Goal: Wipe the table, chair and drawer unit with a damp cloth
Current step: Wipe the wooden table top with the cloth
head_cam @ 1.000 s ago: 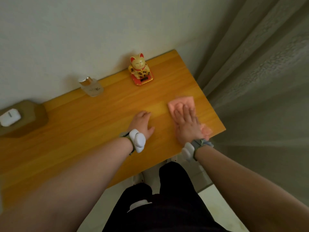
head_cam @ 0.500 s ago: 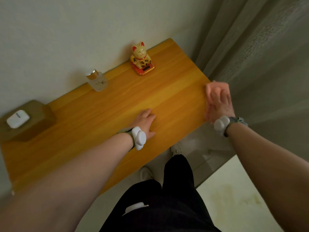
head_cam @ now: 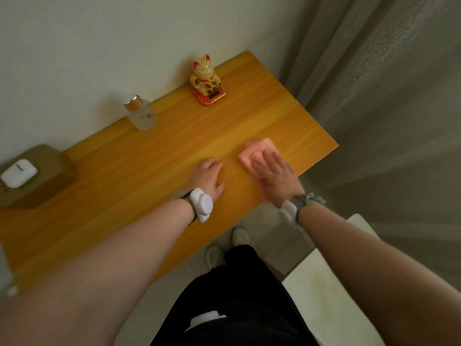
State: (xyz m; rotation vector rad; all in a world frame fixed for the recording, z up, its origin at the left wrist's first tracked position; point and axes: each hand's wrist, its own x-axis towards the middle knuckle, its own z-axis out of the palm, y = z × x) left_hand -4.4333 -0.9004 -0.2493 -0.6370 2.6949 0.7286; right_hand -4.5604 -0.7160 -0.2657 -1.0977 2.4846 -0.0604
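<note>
My right hand (head_cam: 275,176) presses the cloth (head_cam: 257,152) under straight fingers near the worktop (head_cam: 124,196) right edge to wipe, while my left hand (head_cam: 208,174) lies flat and empty, bracing me.

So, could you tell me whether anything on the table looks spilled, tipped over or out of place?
Nothing stands out. The cat figurine and glass bottle stand upright by the wall, the white case lies on its brown box, and the right hand presses the pink cloth flat on the table.
</note>
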